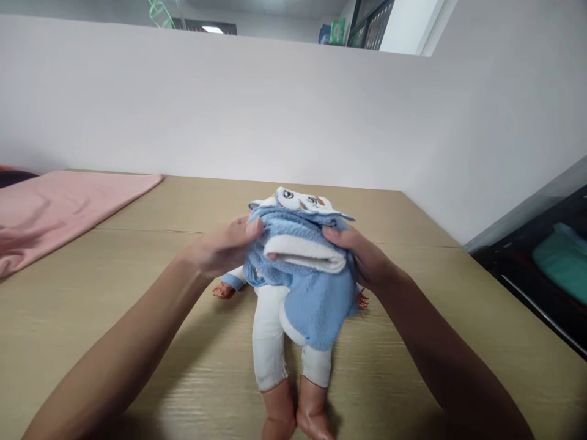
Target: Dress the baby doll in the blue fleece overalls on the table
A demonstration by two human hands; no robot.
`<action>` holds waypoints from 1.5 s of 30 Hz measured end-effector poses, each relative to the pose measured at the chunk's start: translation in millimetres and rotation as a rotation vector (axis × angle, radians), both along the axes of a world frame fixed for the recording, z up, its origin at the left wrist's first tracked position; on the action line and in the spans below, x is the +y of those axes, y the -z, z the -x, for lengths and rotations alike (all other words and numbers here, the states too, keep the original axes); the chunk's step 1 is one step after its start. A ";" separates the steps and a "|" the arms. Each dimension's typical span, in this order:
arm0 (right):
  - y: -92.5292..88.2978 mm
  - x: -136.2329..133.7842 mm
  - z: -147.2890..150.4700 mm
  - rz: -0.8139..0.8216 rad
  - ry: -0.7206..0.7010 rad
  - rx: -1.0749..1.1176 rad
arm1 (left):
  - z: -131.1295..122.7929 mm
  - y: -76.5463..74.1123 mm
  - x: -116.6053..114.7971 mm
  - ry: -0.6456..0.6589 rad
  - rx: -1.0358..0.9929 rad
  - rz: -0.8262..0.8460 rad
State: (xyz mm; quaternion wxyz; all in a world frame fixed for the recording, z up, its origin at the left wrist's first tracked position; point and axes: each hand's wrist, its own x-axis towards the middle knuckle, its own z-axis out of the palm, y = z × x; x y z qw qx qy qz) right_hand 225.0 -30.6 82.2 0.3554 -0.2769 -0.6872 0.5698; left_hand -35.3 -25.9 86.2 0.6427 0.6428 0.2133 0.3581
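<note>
A blue fleece garment (pixel 316 305) with white trim is bunched between my two hands. On its far side is a white patch with an animal face. My left hand (pixel 224 244) grips its left edge, thumb on top. The right edge is pinched by my right hand (pixel 362 250), thumb also on top. Beneath the garment a baby doll (pixel 270 336) in white trousers lies on its back, bare feet toward me. Its small hands stick out on both sides, the left one in a blue cuff. The garment hides the doll's head and torso.
The doll lies on a wooden table (pixel 192 342) that meets a white wall (pixel 206 110). A pink cloth (pixel 77 208) covers the far left of the table. Beyond the table's right edge, a dark container (pixel 545 263) with a green item stands by the wall.
</note>
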 end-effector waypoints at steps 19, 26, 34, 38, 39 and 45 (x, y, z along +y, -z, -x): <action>70.1 -73.2 9.2 0.084 0.339 -0.444 | -29.6 84.2 -98.6 -0.559 0.425 0.015; 84.6 -62.4 10.2 -0.109 0.314 -0.493 | -29.7 114.2 -87.9 -0.632 0.459 0.003; 99.7 -44.1 8.0 -0.085 0.401 -0.415 | -28.6 118.0 -65.7 -0.531 0.409 -0.064; 87.9 -46.3 9.7 -0.165 0.482 -0.511 | -25.8 110.5 -68.2 -0.592 0.449 -0.160; 83.0 -49.4 10.3 -0.201 0.503 -0.533 | -24.4 107.6 -71.6 -0.588 0.455 -0.176; 60.3 -78.2 11.3 -0.136 0.399 -0.654 | -16.1 92.4 -108.1 -0.591 0.528 -0.081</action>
